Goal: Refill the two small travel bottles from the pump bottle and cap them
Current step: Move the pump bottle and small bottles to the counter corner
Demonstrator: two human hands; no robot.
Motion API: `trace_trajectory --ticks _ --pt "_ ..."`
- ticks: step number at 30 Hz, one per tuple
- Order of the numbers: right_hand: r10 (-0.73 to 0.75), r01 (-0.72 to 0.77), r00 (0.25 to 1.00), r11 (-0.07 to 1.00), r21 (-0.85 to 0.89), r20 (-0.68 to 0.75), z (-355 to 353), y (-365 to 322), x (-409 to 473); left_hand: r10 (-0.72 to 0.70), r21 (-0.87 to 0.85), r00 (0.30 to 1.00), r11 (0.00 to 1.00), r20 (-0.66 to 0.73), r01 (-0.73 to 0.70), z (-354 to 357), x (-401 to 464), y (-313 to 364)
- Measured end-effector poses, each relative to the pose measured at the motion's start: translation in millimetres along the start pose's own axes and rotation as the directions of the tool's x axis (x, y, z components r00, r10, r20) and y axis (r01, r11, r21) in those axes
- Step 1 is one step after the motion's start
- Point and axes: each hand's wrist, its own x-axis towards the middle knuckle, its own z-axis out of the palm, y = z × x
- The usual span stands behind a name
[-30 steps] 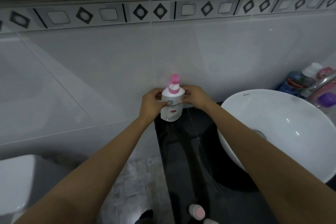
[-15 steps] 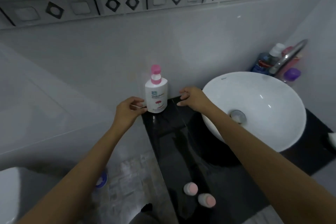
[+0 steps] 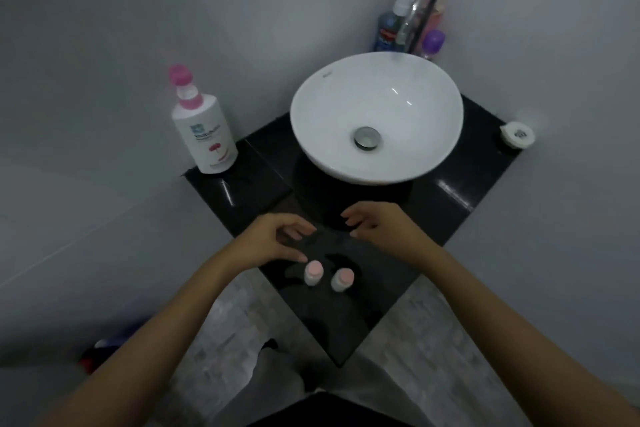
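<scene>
A white pump bottle [image 3: 204,128] with a pink pump head stands upright at the back left corner of the black counter [image 3: 346,322], against the wall. Two small travel bottles with pink caps stand side by side near the counter's front: one on the left [image 3: 313,272], one on the right [image 3: 342,279]. My left hand [image 3: 273,239] hovers just above and left of the left small bottle, fingers apart, holding nothing. My right hand [image 3: 377,224] hovers over the counter in front of the basin, fingers spread, also holding nothing.
A white round basin [image 3: 377,114] sits on the counter with a chrome tap [image 3: 419,7] behind it. Several bottles [image 3: 391,24] crowd the back corner by the tap. A small white round object [image 3: 517,134] lies at the counter's right edge. Tiled floor lies below.
Both hands let go of the pump bottle, left it standing by the wall, and drew back toward the two small bottles. The view tilted down.
</scene>
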Motion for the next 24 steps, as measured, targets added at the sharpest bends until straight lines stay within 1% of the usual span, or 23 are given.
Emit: trace_trajectory --ticks 3,8,10,14,17,20,24 --pt "0.054 -0.054 0.998 0.998 -0.015 0.031 13 28 -20 -0.025 0.011 0.999 1.0 0.034 0.025 19 -2 -12" --pt "0.089 -0.09 0.993 0.996 -0.001 0.078 46 55 -38 -0.048 0.005 0.998 0.999 0.047 0.047 38 -6 -26" --pt "0.091 -0.092 0.994 0.996 0.015 0.06 59 59 -41 -0.056 0.022 0.998 0.998 0.03 0.055 42 -5 -29" --pt "0.059 -0.058 0.998 0.997 0.056 -0.022 77 64 -41 -0.057 0.016 0.998 0.998 -0.013 0.057 46 -5 -33" --pt "0.065 -0.058 0.995 0.995 0.085 -0.074 84 66 -39 -0.053 0.019 0.998 0.998 -0.042 0.054 49 -6 -34" --pt "0.067 -0.062 0.994 0.997 0.052 -0.087 88 68 -36 -0.042 0.027 0.998 0.999 -0.054 0.044 50 -6 -36" --pt "0.034 -0.036 0.994 0.999 -0.015 -0.103 88 70 -32 -0.024 0.046 0.996 0.999 -0.083 0.028 51 -7 -37"
